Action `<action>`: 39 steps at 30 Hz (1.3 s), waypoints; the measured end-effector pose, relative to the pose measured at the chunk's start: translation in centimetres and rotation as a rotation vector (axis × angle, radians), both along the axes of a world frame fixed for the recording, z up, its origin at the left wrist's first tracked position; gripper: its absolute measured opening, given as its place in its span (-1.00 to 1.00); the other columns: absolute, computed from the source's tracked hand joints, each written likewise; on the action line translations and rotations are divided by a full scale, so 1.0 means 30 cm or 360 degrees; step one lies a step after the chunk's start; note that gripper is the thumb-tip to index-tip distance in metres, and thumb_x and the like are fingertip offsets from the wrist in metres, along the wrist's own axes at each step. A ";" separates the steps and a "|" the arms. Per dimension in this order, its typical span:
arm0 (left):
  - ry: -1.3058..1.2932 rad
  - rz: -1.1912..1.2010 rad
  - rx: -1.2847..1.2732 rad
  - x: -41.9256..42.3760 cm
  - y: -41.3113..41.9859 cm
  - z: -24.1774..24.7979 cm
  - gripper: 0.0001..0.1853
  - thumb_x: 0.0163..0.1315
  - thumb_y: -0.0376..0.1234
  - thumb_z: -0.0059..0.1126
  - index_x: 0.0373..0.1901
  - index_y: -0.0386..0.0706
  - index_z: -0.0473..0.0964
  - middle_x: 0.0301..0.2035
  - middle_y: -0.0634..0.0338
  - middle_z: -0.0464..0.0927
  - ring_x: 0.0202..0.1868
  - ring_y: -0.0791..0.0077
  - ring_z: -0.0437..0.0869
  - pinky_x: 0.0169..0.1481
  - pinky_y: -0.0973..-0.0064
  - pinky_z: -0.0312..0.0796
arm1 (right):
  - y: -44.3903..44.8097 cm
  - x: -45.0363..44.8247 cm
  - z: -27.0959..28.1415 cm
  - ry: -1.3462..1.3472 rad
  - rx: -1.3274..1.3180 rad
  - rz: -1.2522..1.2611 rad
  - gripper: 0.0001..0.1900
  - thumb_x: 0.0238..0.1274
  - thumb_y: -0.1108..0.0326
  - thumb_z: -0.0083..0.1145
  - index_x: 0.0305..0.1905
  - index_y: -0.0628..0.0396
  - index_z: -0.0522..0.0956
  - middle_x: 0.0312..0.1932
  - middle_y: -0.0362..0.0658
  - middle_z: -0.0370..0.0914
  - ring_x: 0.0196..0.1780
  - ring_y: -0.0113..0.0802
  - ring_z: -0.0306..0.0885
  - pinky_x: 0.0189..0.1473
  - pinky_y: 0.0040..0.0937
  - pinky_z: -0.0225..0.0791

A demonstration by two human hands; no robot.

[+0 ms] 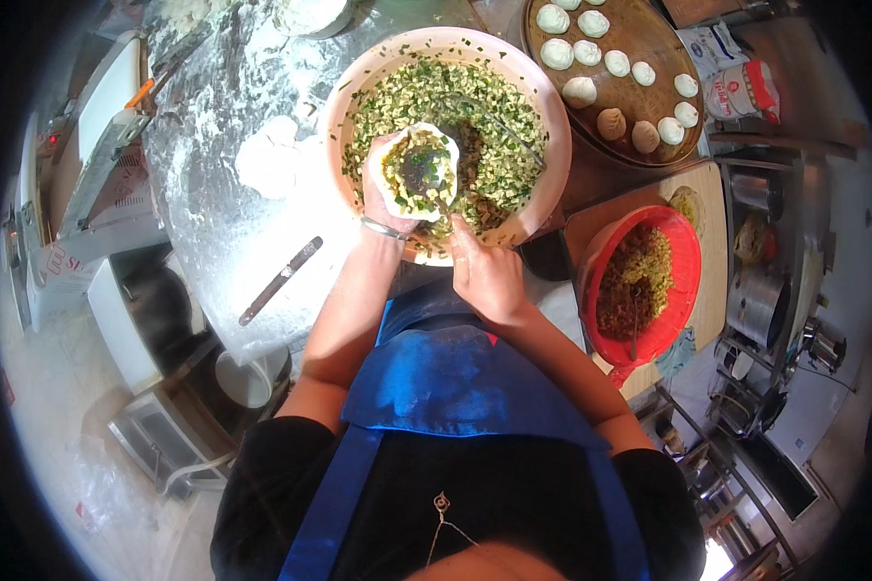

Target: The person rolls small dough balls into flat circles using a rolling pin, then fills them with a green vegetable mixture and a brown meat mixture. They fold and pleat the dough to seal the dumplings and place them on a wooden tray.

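Note:
My left hand (pixel 386 200), with a metal bangle at the wrist, cups a round dough wrapper (pixel 448 190) over a large pale basin (pixel 556 149). Chopped green and pale yellow filling lies inside the wrapper. A metal spoon (pixel 423 165) presses its dark bowl into that filling. My right hand (pixel 487 272) grips the spoon's handle just below the wrapper; the fingers mostly hide the handle. Chopped filling (pixel 392 91) of the same green and yellow fills the basin around a hollow at its middle. A thin metal utensil (pixel 509 131) leans in the basin's right side.
Left of the basin, white dough (pixel 267 156) and a dark rolling pin (pixel 280 280) lie on a floured metal table (pixel 211 218). A round tray (pixel 654 43) at upper right carries several filled buns (pixel 616 63). A red basin (pixel 687 290) of other filling stands at my right.

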State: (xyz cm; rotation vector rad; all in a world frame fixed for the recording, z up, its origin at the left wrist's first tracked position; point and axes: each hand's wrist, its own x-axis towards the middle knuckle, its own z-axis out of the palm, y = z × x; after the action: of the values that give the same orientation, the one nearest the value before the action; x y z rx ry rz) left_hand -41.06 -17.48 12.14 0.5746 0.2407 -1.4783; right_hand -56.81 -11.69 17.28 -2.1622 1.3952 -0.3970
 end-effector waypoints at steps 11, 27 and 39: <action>-0.0925 -0.0163 0.0089 0.112 -0.064 -0.045 -0.86 0.13 -0.39 0.08 -0.32 -0.27 0.50 -0.36 0.16 0.58 -0.32 0.46 0.63 -0.23 0.53 0.52 | -0.116 -0.080 -0.046 0.0756 0.0389 0.0250 -0.73 0.19 0.38 -0.10 -0.07 0.20 0.53 -0.55 0.05 0.56 -0.49 0.02 0.56 -0.40 -0.04 0.41; 0.0935 0.0011 -0.0601 -0.157 0.013 -0.067 -0.57 0.38 -0.17 -0.37 -0.01 -0.25 0.42 -0.14 0.00 0.56 -0.15 0.17 0.63 -0.03 0.22 0.54 | -0.300 0.154 0.137 -0.1341 -0.0321 -0.0187 -0.75 0.22 0.35 0.05 -0.11 0.30 0.56 -0.15 0.04 0.57 -0.09 -0.20 0.55 -0.03 -0.36 0.35; 0.0530 -0.0023 -0.0215 -0.110 0.048 -0.082 -0.55 0.33 -0.12 -0.33 -0.05 -0.22 0.47 -0.13 0.01 0.58 -0.11 0.13 0.62 0.00 0.17 0.51 | -0.254 -0.052 0.109 -0.0464 0.0349 -0.0077 -0.88 0.01 0.39 0.25 -0.41 0.23 0.62 -0.57 -0.05 0.56 -0.50 -0.30 0.53 -0.37 -0.44 0.36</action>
State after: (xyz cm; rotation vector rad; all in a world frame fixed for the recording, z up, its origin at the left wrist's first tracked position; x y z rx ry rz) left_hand -44.35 -16.05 9.67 0.2195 0.3929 -1.5869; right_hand -58.38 -19.32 20.55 -1.8157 1.2650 -0.5278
